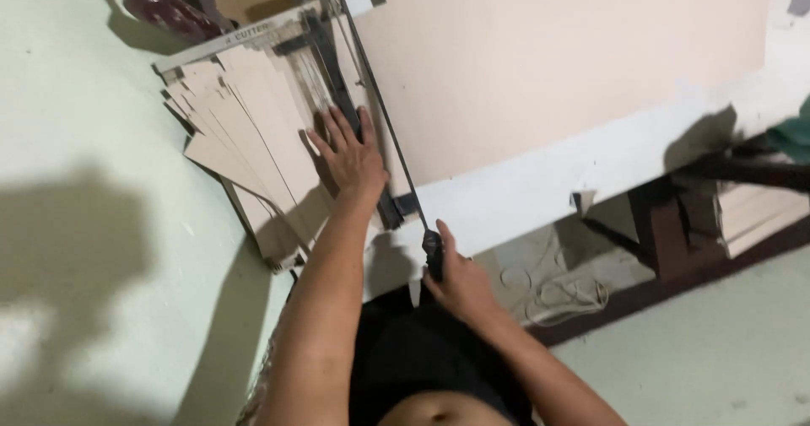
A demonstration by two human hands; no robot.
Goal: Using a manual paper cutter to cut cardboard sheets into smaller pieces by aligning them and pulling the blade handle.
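Presently: your left hand (pixel 350 158) lies flat, fingers spread, on the stacked tan card sheets (pixel 253 131) at 10 o'clock; your right hand (pixel 460 283) is clenched on the black lever handle (pixel 433 253) of the paper cutter (pixel 337 80) at 6 o'clock. Keep the stack pinned, fingertips off the blade line, and pull evenly. Surroundings: pale green floor (pixel 101 266), large beige board (pixel 540 63), dark wooden table leg (pixel 666 223) at 3 o'clock.

The dark red glossy object (pixel 164 6) beyond the black-armed paper cutter (pixel 337 80) is cropped by the top edge and too blurred to identify. Right of the cutter, a green cloth (pixel 793 135) runs off-frame, and the right hand (pixel 462 287) hides the black handle's (pixel 433 253) lower end.
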